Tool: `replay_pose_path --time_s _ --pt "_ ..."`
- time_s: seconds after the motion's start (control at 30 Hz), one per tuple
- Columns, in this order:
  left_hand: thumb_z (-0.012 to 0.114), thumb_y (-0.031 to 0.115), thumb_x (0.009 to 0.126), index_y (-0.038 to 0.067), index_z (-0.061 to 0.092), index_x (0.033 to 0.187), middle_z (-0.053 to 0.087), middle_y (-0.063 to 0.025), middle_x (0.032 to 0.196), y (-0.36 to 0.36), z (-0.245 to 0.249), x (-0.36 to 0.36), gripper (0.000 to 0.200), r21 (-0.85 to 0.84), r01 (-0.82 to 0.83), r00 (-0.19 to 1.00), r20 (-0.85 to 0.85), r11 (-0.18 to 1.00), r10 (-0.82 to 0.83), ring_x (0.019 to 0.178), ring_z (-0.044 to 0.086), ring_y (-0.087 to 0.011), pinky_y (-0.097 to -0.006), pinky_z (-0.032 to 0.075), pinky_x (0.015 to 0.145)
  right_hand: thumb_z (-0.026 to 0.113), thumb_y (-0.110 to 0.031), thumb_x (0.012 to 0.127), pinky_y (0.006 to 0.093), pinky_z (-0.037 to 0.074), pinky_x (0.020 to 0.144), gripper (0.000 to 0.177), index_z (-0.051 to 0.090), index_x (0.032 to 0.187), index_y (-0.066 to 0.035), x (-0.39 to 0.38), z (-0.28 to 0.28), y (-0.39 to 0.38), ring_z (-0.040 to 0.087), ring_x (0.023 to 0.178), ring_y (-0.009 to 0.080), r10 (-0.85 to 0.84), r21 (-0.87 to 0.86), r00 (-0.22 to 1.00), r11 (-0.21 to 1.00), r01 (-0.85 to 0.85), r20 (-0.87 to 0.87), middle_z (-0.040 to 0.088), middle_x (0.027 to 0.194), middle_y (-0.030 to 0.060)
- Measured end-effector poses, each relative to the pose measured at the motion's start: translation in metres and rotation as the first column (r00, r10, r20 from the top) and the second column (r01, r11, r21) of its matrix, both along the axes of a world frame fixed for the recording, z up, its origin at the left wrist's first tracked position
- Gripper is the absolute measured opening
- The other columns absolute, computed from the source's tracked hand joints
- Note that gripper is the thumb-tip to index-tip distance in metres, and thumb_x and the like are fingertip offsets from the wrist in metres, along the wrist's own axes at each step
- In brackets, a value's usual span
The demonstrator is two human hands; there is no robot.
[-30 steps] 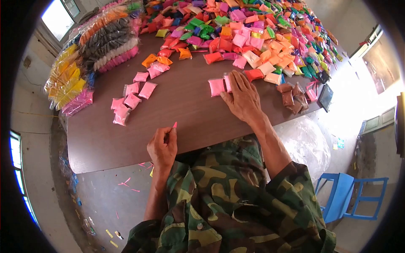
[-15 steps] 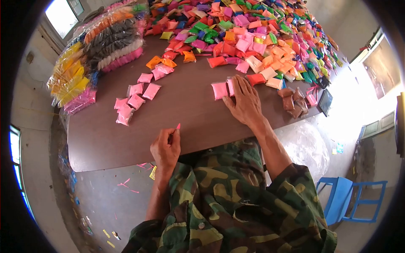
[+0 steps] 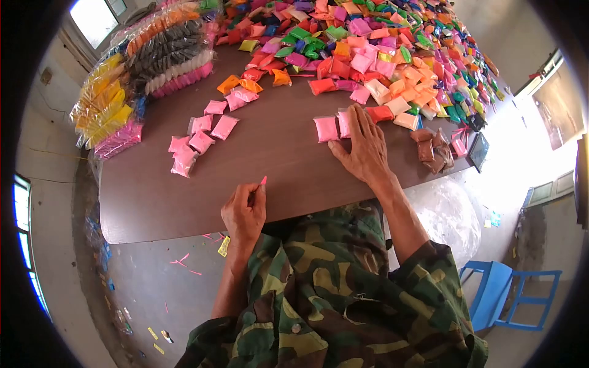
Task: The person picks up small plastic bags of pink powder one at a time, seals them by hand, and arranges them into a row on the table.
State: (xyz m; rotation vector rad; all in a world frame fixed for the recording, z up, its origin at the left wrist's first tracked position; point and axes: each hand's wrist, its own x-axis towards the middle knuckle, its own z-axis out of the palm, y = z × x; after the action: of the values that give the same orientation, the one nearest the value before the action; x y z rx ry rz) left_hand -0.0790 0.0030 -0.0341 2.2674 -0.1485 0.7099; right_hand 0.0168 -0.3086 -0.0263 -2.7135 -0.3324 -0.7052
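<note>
Strip pinched, packets pinned: neither hand has moved in the last second.

The left hand [image 3: 244, 214] has its fingers closed on a thin pink strip [image 3: 263, 181] at the near edge of the table [image 3: 159, 202]. The right hand [image 3: 366, 150] lies flat and open, fingertips pressing two pink packets [image 3: 326, 129] just this side of the far pile [image 3: 380, 43]. The work looks paused.
</note>
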Motion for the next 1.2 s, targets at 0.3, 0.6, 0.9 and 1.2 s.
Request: replay_pose_path --time_s 0.3,0.6,0.9,1.2 --pt "0.086 0.014 0.096 0.008 0.071 0.093 0.071 -0.0108 0.079 -0.006 -0.003 0.001 0.016 -0.001 -0.035 0.999 0.020 0.999 0.035 0.064 0.070 -0.0292 -0.0403 0.054 0.059 0.082 -0.036 0.094 0.0546 0.044 0.119 0.073 0.058 0.153 0.000 -0.007 0.005 0.004 0.054 0.147 0.0416 -0.015 0.114 0.970 0.993 -0.014 0.244 0.056 0.159 0.0237" --pt "0.083 0.012 0.099 0.002 0.076 0.097 0.073 -0.0099 0.077 0.000 0.004 -0.002 0.012 -0.193 0.010 0.999 -0.049 0.981 -0.020 0.066 0.068 -0.0127 -0.0315 0.054 0.062 0.080 -0.009 0.092 0.0468 0.056 0.107 0.034 0.075 0.125 -0.003 -0.017 0.035 0.069 0.070 0.125 0.0354 0.234 0.259 0.945 0.921 -0.290 0.228 0.072 0.135 0.0134" --pt "0.080 0.012 0.101 0.001 0.078 0.100 0.071 -0.0045 0.075 0.056 0.011 -0.003 0.011 -0.170 -0.212 0.977 -0.066 0.962 0.204 0.069 0.062 -0.0080 -0.0287 0.052 0.065 0.075 -0.024 0.098 0.0517 0.049 0.117 0.052 0.063 0.146 -0.007 0.031 0.028 0.182 0.055 0.147 0.0325 0.525 0.116 0.851 0.844 -0.523 0.017 0.059 0.157 0.0124" --pt "0.080 0.010 0.101 0.000 0.076 0.104 0.071 -0.0073 0.078 0.070 -0.001 0.001 0.011 -0.148 -0.213 0.977 -0.058 0.966 0.206 0.070 0.061 -0.0074 -0.0287 0.053 0.067 0.071 -0.019 0.101 0.0490 0.049 0.116 0.046 0.064 0.145 -0.007 0.078 0.017 0.238 0.059 0.144 0.0313 0.508 0.034 0.846 0.860 -0.510 -0.164 0.063 0.151 0.0114"
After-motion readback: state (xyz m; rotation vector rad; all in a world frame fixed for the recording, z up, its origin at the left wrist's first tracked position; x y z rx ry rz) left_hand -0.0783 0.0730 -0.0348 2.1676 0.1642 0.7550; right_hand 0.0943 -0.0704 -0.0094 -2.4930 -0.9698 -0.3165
